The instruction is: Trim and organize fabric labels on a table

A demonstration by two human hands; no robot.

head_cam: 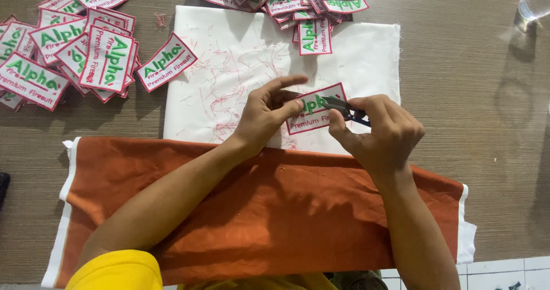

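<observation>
Far left on the table (pixel 487 169): a heap of patches (pixel 69 49), white with red borders and green lettering, overlapping one another, one lying apart at the heap's right edge. Below, an orange cloth (pixel 275 210) spread across the near edge, both forearms resting over it. Centre: a white cloth (pixel 229 55) strewn with red thread scraps (pixel 223 101). Over it, the left hand (pixel 266 115), narrowly closed, pinching the left end of a single patch (pixel 315 109) between thumb and fingers, index finger stretched along its top edge. The patch itself: held just above the white cloth, tilted up to the right, same white face, red border, green and red lettering, right end hidden. At that end, the right hand (pixel 381 129), curled tight around small dark snips (pixel 344 108), blades touching the patch's right edge. Top centre: a second pile (pixel 298 0) of like patches spilling onto the white cloth. Top right corner: a clear object (pixel 533 6), too cropped to identify.
</observation>
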